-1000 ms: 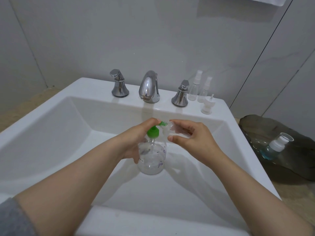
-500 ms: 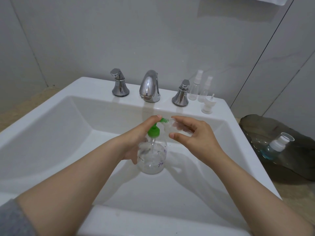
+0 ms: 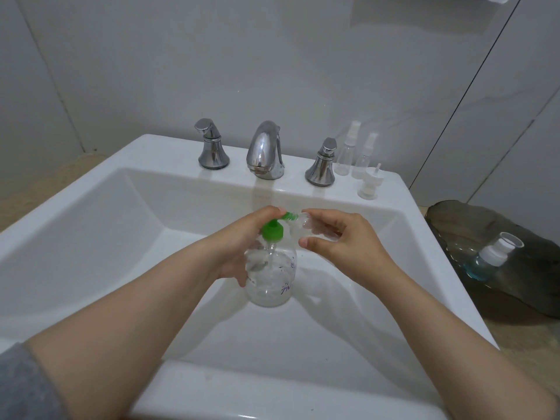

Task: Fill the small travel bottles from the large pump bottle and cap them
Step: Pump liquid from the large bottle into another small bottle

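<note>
Over the white sink basin my left hand grips the large clear pump bottle, with its fingers lying over the green pump head. My right hand holds a small clear travel bottle tilted on its side, its open mouth at the green nozzle tip. Two more small spray bottles stand with caps on at the sink's back right rim. A loose white spray cap stands in front of them.
A chrome faucet and two chrome handles line the back rim. To the right, a dark glass tray holds a blue bottle with a white cap. Grey tiled walls close in behind.
Both hands and the two bottles have stayed nearly in place; the pump head sits slightly higher than a second ago.
</note>
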Demonstrator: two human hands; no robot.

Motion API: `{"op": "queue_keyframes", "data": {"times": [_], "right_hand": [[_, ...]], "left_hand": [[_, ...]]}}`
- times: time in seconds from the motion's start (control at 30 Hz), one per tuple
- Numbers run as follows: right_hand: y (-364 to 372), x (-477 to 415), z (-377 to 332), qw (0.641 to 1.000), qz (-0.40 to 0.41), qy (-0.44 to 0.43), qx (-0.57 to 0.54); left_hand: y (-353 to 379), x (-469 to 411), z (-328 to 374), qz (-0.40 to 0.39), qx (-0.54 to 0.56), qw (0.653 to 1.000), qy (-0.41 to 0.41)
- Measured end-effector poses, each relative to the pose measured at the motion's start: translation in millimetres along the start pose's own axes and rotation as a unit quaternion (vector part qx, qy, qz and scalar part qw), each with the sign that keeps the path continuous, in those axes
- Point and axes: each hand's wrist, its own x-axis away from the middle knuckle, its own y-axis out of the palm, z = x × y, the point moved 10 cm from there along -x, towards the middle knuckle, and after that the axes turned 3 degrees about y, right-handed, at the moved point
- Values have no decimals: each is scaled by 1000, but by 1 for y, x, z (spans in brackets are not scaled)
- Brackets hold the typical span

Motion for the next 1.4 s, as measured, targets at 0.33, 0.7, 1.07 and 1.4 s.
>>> {"op": "queue_keyframes", "data": {"times": [0.33, 0.7, 1.07, 1.4], "right_hand": [[-2, 0, -1, 1000, 7, -7, 12], [-6, 2, -5, 999, 32, -23, -3], [-2, 0, -2, 1000, 11, -12, 3], [-2, 0, -2, 1000, 8, -9, 1]], "left_hand": [[0, -1, -3, 9, 15, 1000, -7], [2, -2, -4, -10, -9, 1000, -13], [3, -2, 2, -15, -3, 1000, 14], [1, -3, -1, -9, -1, 1000, 7]]}}
